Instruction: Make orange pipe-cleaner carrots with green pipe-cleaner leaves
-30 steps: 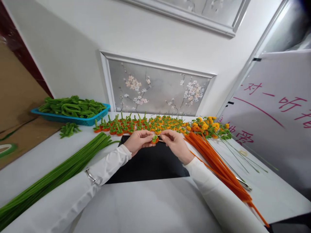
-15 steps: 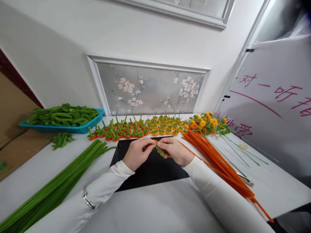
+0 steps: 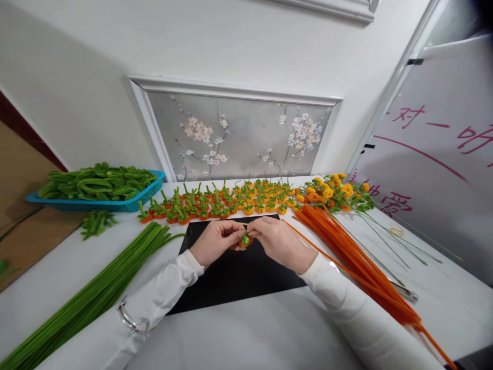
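Left hand (image 3: 215, 239) pinching a piece (image 3: 245, 241), right hand (image 3: 287, 244) closed narrow beside it.
We judge it light, soft and easily crushed, best held by its orange rim. We place it at the left fingertips, under the right ones, above the mat (image 3: 234, 280); what the right pinch holds, we cannot tell.

White sleeves (image 3: 165, 288), silver bracelet (image 3: 128, 317).
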### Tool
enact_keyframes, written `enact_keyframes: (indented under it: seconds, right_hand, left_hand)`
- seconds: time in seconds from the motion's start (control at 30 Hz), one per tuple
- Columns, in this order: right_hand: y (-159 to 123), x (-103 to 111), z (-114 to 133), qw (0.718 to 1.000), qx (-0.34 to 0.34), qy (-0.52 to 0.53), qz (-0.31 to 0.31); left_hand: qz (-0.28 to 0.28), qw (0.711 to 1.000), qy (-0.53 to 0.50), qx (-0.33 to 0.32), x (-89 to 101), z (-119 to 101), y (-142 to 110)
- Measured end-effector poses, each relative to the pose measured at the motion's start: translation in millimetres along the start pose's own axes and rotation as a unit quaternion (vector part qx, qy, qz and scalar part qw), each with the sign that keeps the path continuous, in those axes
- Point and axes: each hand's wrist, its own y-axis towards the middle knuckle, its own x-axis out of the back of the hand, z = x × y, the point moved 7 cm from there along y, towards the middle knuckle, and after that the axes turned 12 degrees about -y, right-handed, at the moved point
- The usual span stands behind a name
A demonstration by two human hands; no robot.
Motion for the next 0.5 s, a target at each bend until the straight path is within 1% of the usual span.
enact_keyframes:
  seconds: [0.03, 0.07, 0.13, 0.2, 0.23, 0.27, 0.33, 0.43, 0.5]
  right_hand:
    - [0.0, -0.1, -5.8, 0.997, -0.029, 0.070, -0.012]
    - [-0.4, -1.4, -11.8, 0.988, -0.060, 0.141, -0.019]
    - [-1.8, -7.0, -20.8, 0.959, -0.113, 0.258, -0.017]
    - [-3.0, -13.0, -24.3, 0.935, -0.143, 0.323, -0.010]
    - [-3.3, -15.0, -24.4, 0.931, -0.149, 0.333, -0.008]
    - [-3.4, -16.1, -23.9, 0.931, -0.150, 0.332, -0.010]
    - [-3.4, -15.2, -22.3, 0.943, -0.143, 0.299, -0.024]
    - [-4.1, -7.2, -17.1, 0.971, -0.110, 0.205, -0.057]
    - [-4.7, -1.9, -10.5, 0.985, -0.073, 0.140, -0.064]
  left_hand:
    - [-0.008, 1.000, 0.009, -0.018, 1.4, -4.5, -0.3]
    - [-0.017, 0.999, 0.021, -0.040, 2.5, -9.7, -0.7]
    - [-0.030, 0.995, 0.049, -0.083, 2.9, -20.0, -2.0]
    - [-0.037, 0.991, 0.073, -0.108, 1.6, -27.2, -3.1]
    - [-0.038, 0.989, 0.081, -0.114, 0.6, -29.1, -3.4]
    - [-0.039, 0.989, 0.085, -0.115, -0.3, -30.1, -3.5]
    - [-0.034, 0.989, 0.088, -0.109, -2.4, -29.5, -3.1]
    - [-0.015, 0.991, 0.090, -0.095, -6.7, -24.7, -1.9]
    - [-0.011, 0.992, 0.084, -0.091, -8.3, -21.3, -1.5]
